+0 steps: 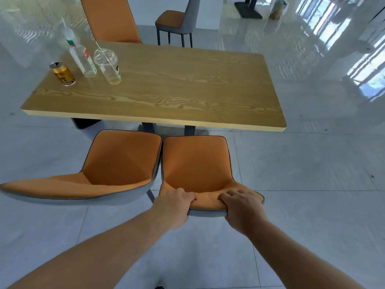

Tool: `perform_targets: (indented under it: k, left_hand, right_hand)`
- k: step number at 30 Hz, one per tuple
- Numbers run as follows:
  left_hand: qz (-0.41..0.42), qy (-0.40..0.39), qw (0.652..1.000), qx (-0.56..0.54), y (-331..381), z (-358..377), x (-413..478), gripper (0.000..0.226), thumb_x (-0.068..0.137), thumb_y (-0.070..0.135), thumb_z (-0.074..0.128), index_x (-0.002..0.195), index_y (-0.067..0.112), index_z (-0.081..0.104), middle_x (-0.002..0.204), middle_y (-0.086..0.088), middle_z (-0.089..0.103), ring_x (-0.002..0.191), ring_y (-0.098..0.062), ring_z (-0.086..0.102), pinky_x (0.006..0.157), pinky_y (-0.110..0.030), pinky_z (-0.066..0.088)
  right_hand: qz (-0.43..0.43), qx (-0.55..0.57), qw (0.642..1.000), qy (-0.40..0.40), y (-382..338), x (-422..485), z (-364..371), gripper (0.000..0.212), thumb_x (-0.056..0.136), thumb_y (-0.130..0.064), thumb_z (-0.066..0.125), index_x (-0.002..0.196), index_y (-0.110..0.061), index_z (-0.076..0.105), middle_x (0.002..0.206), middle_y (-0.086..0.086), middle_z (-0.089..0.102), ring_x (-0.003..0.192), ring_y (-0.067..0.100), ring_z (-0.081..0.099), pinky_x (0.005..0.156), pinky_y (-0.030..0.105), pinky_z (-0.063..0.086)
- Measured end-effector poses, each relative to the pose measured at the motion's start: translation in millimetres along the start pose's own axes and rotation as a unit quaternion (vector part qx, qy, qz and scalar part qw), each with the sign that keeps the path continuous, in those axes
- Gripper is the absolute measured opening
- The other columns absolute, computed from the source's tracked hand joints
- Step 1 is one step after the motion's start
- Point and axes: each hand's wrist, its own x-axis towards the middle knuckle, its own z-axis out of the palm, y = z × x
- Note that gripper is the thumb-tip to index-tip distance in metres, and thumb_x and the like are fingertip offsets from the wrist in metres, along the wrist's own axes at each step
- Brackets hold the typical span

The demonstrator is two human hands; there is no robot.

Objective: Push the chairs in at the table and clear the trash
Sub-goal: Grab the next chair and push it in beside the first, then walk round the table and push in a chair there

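Note:
Two orange chairs stand side by side in front of the wooden table point(187, 97), their seats just short of its near edge. My left hand point(177, 202) and my right hand point(241, 207) both grip the top of the right chair's point(198, 161) backrest. The left chair point(116, 161) stands untouched beside it. At the table's far left corner stand a gold can point(62, 73), a clear plastic bottle point(81, 57) and a clear plastic cup point(108, 66) with a straw.
A third orange chair point(110, 19) stands at the table's far side. Farther back is a grey-backed chair point(177, 24). A dark bin point(85, 123) sits under the table's left end. Glossy tiled floor lies all around.

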Motion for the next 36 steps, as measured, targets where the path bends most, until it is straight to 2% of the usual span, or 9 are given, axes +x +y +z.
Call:
perform_targets:
  k: [6,10,15,18,21,26,31,34,36]
  left_hand:
    - [0.018,-0.062,0.997,0.031,-51.2,-30.1,-8.0,0.071,0.08,0.05,0.075,0.144,0.035,0.048,0.13,0.005,0.058,0.112,-0.019,0.058,0.093,-0.041,0.053]
    - [-0.098,-0.058,0.981,0.158,-132.2,-36.4,-37.0,0.065,0.085,0.053,0.072,0.14,0.035,0.044,0.126,0.004,0.056,0.116,-0.022,0.053,0.103,-0.047,0.043]
    - [-0.146,0.047,0.977,0.15,-206.2,-28.2,-86.2,0.038,0.089,0.05,0.067,0.12,0.032,0.055,0.099,0.008,0.06,0.084,-0.015,0.06,0.067,-0.033,0.054]
    - [-0.098,0.086,0.977,0.17,-210.3,-18.7,-96.6,0.042,0.064,0.036,0.094,0.094,0.02,0.07,0.072,0.002,0.065,0.057,-0.021,0.062,0.046,-0.031,0.049]
    - [-0.061,0.125,0.976,0.165,-207.7,-24.5,-95.8,0.04,0.048,0.019,0.102,0.071,0.018,0.07,0.053,0.002,0.058,0.039,-0.02,0.055,0.038,-0.023,0.038]
    - [-0.027,0.104,0.979,0.173,-196.5,-25.2,-88.5,0.006,0.093,0.024,0.071,0.099,0.024,0.072,0.081,0.004,0.072,0.067,-0.015,0.068,0.055,-0.026,0.054]
    - [-0.052,0.038,0.981,0.184,-185.0,-35.6,-85.2,0.018,0.1,0.042,0.06,0.108,0.026,0.059,0.092,0.007,0.066,0.079,-0.013,0.065,0.063,-0.026,0.051]
    - [-0.093,-0.017,0.986,0.138,-169.3,-65.0,-74.6,0.043,0.091,0.069,0.057,0.107,0.03,0.054,0.089,0.011,0.061,0.078,-0.01,0.059,0.067,-0.028,0.048]
    - [-0.1,0.037,0.989,0.1,-151.6,-102.1,-63.6,0.062,0.085,0.081,0.05,0.121,0.032,0.059,0.103,0.011,0.067,0.092,-0.012,0.061,0.085,-0.035,0.051]
  right_hand:
    - [0.018,-0.014,0.997,-0.077,-15.2,1.3,-14.8,0.05,0.084,-0.06,0.056,0.129,-0.038,0.057,0.119,-0.012,0.066,0.108,0.02,0.061,0.098,0.043,0.046]
    - [-0.009,0.004,0.998,-0.056,-62.6,11.6,-17.1,0.042,0.089,-0.054,0.056,0.125,-0.032,0.056,0.116,-0.007,0.067,0.104,0.023,0.062,0.095,0.042,0.047]
    - [-0.014,0.008,0.999,-0.034,-125.6,39.7,-10.8,0.026,0.095,-0.038,0.063,0.119,-0.027,0.06,0.104,-0.003,0.07,0.09,0.023,0.066,0.081,0.039,0.055]
    - [-0.005,-0.003,0.999,-0.043,-133.8,44.4,-9.7,0.021,0.098,-0.035,0.063,0.117,-0.026,0.061,0.099,-0.003,0.07,0.084,0.022,0.065,0.075,0.036,0.055]
    - [-0.031,-0.012,0.998,-0.05,-131.1,45.4,-11.8,0.018,0.1,-0.033,0.061,0.116,-0.026,0.064,0.095,-0.003,0.07,0.078,0.02,0.064,0.072,0.034,0.056]
    - [-0.078,-0.009,0.994,-0.073,-143.5,46.9,-16.3,0.018,0.103,-0.03,0.057,0.117,-0.023,0.065,0.097,-0.001,0.071,0.075,0.019,0.063,0.069,0.032,0.054]
    - [-0.074,-0.005,0.992,-0.103,-144.8,48.3,-22.4,0.021,0.104,-0.033,0.056,0.121,-0.022,0.062,0.1,0.0,0.069,0.077,0.02,0.062,0.069,0.033,0.053]
    - [-0.042,0.016,0.985,-0.165,-144.6,53.9,-42.2,0.05,0.096,-0.064,0.058,0.13,-0.027,0.055,0.11,-0.003,0.065,0.092,0.022,0.062,0.076,0.037,0.054]
    - [-0.002,0.045,0.991,-0.129,-136.3,55.4,-73.3,0.072,0.088,-0.081,0.049,0.143,-0.035,0.046,0.131,-0.006,0.062,0.117,0.025,0.059,0.092,0.045,0.052]
